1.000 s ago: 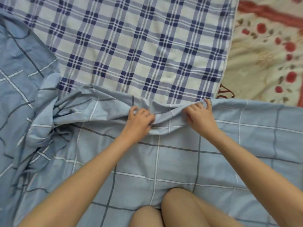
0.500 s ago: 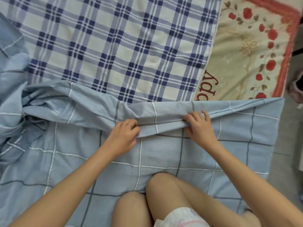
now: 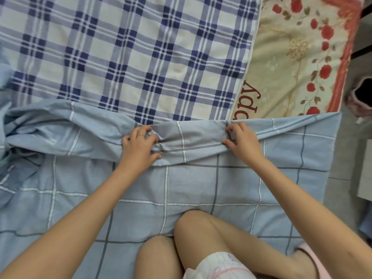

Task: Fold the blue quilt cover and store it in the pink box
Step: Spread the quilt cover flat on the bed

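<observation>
Fabric of the blue quilt cover (image 3: 181,188) lying spread over the bed and under the person's knees (image 3: 201,228), gridded in white and grey lines, its far edge doubled back toward the person into a band running from left to right. Gripping that band near its middle: left hand (image 3: 138,147), wearing a ring, fingers curled and bunching the cloth, thumb lying along the band's near edge; right hand (image 3: 241,141), a little apart to the right, pinching the fold between bent fingers and thumb. Lying fairly flat toward the right, reaching the bed's side next to the grey floor (image 3: 342,158); crumpling into a twisted heap at the left. Stretching flat beyond the fold, a navy-checked sheet (image 3: 130,57), and bordering it on the right, a floral blanket (image 3: 285,57) edged in red. Sitting past that edge, a pink object (image 3: 351,101) with a dark opening, too cut off to identify.
</observation>
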